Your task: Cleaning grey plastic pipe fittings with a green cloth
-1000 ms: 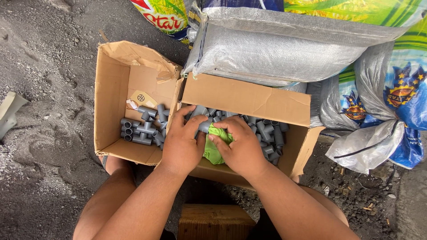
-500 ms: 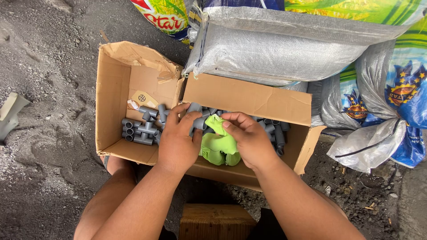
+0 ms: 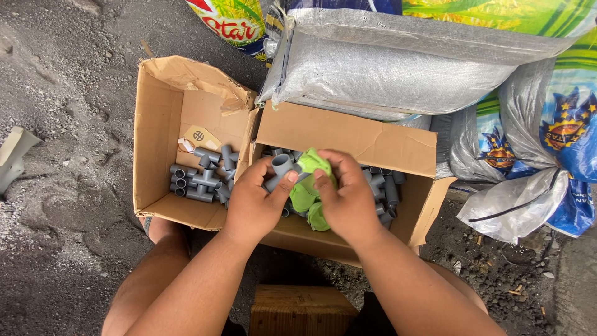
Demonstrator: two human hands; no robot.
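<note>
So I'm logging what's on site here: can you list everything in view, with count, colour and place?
cardboard boxes: two, brown, open, side by side on the ground
grey pipe fittings: many, loose in both boxes
green fitting: light green, between the hands over the right box
woven sacks: several, silver and printed, behind the boxes
wooden block: one, bottom centre
pale scrap: one, far left on the ground
left hand: pinching a grey fitting
right hand: gripping the green fitting
</note>
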